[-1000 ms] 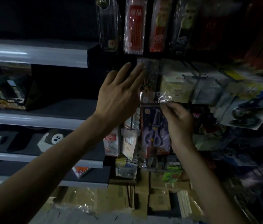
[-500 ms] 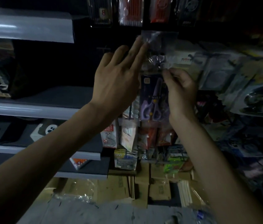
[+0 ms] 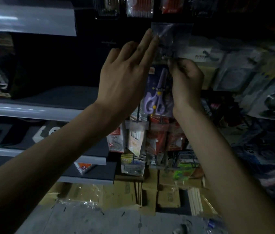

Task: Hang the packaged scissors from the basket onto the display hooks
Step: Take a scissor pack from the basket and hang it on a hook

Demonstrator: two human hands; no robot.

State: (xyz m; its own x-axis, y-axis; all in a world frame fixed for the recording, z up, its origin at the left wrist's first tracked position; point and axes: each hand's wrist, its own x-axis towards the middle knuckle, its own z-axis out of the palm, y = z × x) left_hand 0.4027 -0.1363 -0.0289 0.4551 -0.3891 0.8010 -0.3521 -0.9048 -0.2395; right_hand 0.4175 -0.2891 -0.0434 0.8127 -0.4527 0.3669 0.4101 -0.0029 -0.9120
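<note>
Three shelves point(image 3: 32, 110): grey-edged and stacked on the left side of the view, with dark goods on them that are too dim to name.
Hanging display point(image 3: 251, 73): fills the right side, crowded with overlapping bagged and carded goods, several of them blurred.
Cardboard boxes point(image 3: 119, 195): flattened and stacked on the floor below the display, with crumpled clear plastic lying on the left ones.
Left hand point(image 3: 123, 81): raised with its back to the camera, fingers straight and slightly spread; the tips of the longest fingers touch the left edge of the pack's clear top.
Right hand point(image 3: 186, 81): fingers curled, with thumb and fingertips pinching the pack just under its clear top section.
Packaged scissors point(image 3: 158, 92): purple-handled, on a dark card in a clear sleeve, held upright between the two hands against the display, blades up. The clear top reaches up just under the top row.
Top row of packs point(image 3: 139, 7): red and dark packs hanging just above the pack.
Hook: cannot tell whether the pack's top is on one; that spot is too dark.
</note>
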